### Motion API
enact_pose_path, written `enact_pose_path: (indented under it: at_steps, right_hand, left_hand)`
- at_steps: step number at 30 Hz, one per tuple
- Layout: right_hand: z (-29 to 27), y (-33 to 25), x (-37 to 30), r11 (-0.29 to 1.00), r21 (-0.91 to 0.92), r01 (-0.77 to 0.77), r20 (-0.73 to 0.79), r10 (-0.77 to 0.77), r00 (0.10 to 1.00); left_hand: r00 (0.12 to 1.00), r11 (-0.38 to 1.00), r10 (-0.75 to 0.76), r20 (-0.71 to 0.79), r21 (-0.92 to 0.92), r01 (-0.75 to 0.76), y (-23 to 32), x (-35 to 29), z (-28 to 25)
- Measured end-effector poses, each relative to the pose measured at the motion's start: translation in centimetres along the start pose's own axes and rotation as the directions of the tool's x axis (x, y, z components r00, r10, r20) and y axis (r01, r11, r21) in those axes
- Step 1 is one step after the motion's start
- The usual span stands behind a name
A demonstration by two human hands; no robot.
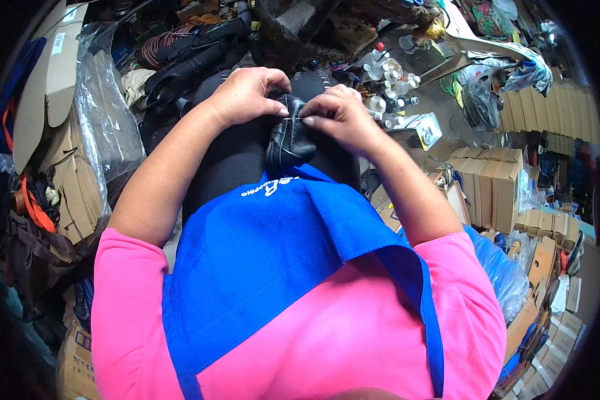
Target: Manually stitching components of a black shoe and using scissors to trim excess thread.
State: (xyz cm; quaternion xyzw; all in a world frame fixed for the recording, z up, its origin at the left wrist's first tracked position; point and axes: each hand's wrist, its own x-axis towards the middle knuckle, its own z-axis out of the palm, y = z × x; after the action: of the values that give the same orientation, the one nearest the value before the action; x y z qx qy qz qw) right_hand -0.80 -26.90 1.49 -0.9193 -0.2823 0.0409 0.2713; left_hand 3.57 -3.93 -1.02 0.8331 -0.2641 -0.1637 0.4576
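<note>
A black leather piece [292,148] with a shiny, creased surface and pale stitch lines lies over my lap, above the blue apron [260,220]. My left hand [252,97] is at its far left edge, thumb and forefinger curled on the leather. From the other side, my right hand [340,115] pinches a thin pale strand [295,118] that spans the small gap between both hands' fingertips. Whether this strand is thread or a needle is too fine to tell. Both hands almost meet over the leather, and the right hand's other fingers are folded in.
Several white bottles [390,77] stand at the far right beside a small white box [423,128]. Brown cartons [490,177] are stacked farther right. Cardboard sheets [67,173] and clear plastic wrap [107,100] lean at the left. Dark bags [193,60] lie beyond my knees.
</note>
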Motion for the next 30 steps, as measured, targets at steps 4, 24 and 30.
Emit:
enact_pose_path:
  at_steps: [4,24,30]
  right_hand:
    - [0.6,-0.9,-1.1,0.999,0.041,0.003,-0.06,-0.001,0.998]
    - [-0.9,0.2,-0.4,1.0,-0.002,-0.007,0.072,0.007,0.997]
    - [-0.9,0.5,-0.2,0.997,0.064,-0.047,0.116,0.039,0.993]
  left_hand:
    - [0.978,0.999,-0.002,-0.207,-0.048,-0.008,0.7,-1.6,0.0]
    - [0.94,0.913,0.16,-0.302,0.407,-0.024,2.7,-6.4,0.3]
    - [0.938,0.884,0.192,-0.288,0.466,-0.038,2.9,-6.2,0.2]
